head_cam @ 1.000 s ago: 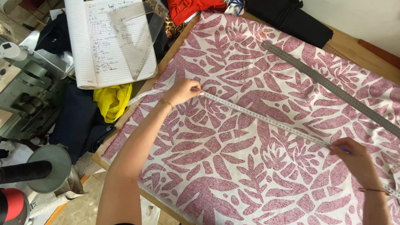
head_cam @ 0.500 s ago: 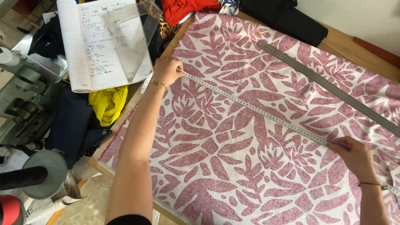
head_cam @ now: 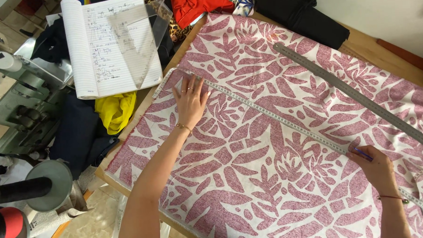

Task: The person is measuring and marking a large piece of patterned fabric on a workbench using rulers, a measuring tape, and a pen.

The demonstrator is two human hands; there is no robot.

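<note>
Two bare arms reach out over the work, hands well apart.

The left hand lies flat, palm down, fingers spread and pointing toward 12 o'clock, rings on two fingers and a thin bracelet at the wrist; its forearm runs back toward 7 o'clock to a dark sleeve edge. The right hand, off at 4 o'clock from the left, is curled in a pinch, fingertips aimed at 10 o'clock, a thin band on its wrist.

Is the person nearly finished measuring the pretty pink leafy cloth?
Done: fabric spread flat, tape measure laid across it. In hand: left hand presses beside the tape's end, right hand holds a blue pen at it. Left: no cuts show yet.
</note>
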